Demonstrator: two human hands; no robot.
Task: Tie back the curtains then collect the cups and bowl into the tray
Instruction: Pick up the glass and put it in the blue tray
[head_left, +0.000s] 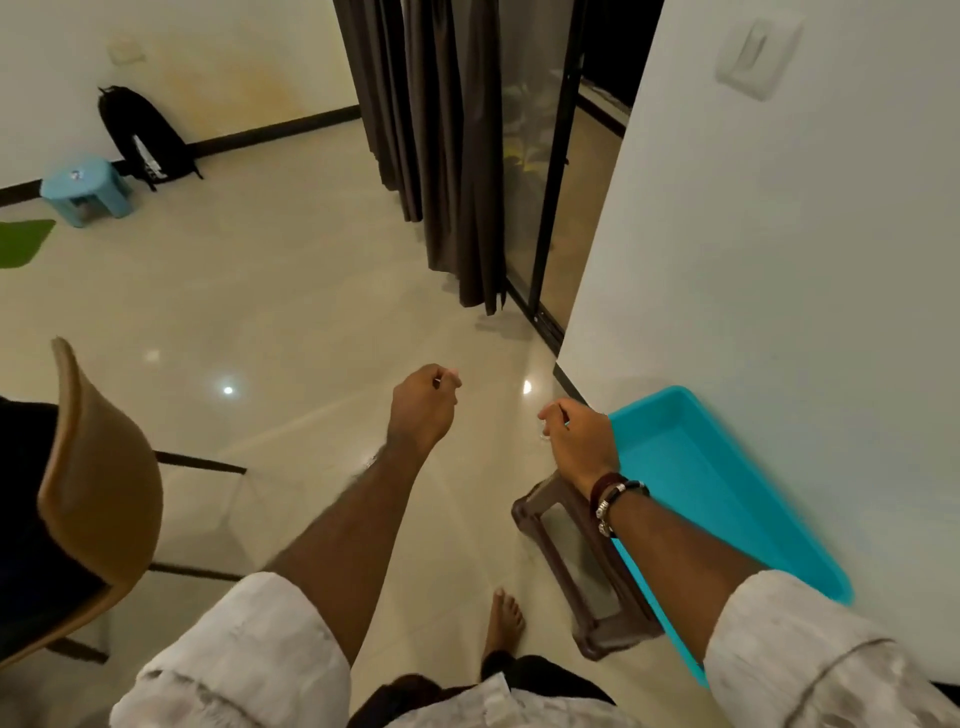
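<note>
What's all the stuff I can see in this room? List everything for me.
curtains: one gathered set, dark brown, hanging by the glass door
glass door: one, black frame, right of the curtains
tray: one, turquoise, on the brown stool by the white wall
brown stool: one, under the tray
blue stool: one, far left
backpack: one, black, against the far wall
mat: one, green, left edge
chair: one, tan, near left
left hand: curled, apparently empty
right hand: curled, bracelets at wrist

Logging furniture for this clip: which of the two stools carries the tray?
The brown stool by the right hand carries the turquoise tray. The light blue stool stands far off beside the backpack.
</note>
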